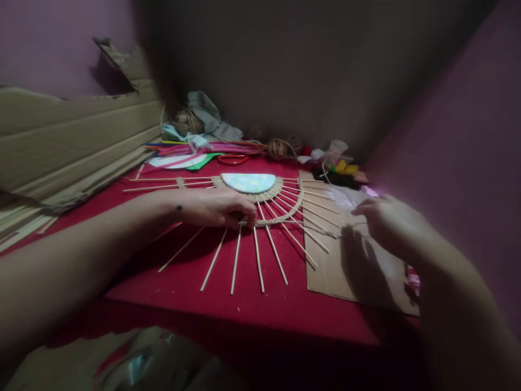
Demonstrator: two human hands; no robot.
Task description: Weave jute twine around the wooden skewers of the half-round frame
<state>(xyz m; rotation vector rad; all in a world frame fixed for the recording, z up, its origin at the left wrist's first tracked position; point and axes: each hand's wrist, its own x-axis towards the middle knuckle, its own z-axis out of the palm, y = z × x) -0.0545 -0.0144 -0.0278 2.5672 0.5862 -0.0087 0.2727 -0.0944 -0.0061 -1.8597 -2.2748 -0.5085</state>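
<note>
On the red cloth lies a half-round frame of thin wooden sticks (258, 260) fanning out from a pale blue half-disc (249, 182). Woven twine edges the half-disc, and a second twine band (293, 209) crosses the sticks further out. My left hand (228, 208) rests over the front of the frame, fingers closed on the twine band. To the right, my right hand (385, 220) is raised above a brown board, its fingers pinched on a loose strand of twine (321, 230) that runs back toward the band. The fingertips of my left hand are partly hidden.
The brown board (325, 277) lies under the sticks' right ends. Along the back are twine balls (277, 148), red-handled scissors (233, 159), pink strips (228, 147) and grey cloth (209, 119). Cardboard (73, 130) stands at left; a purple wall (459, 136) rises at right.
</note>
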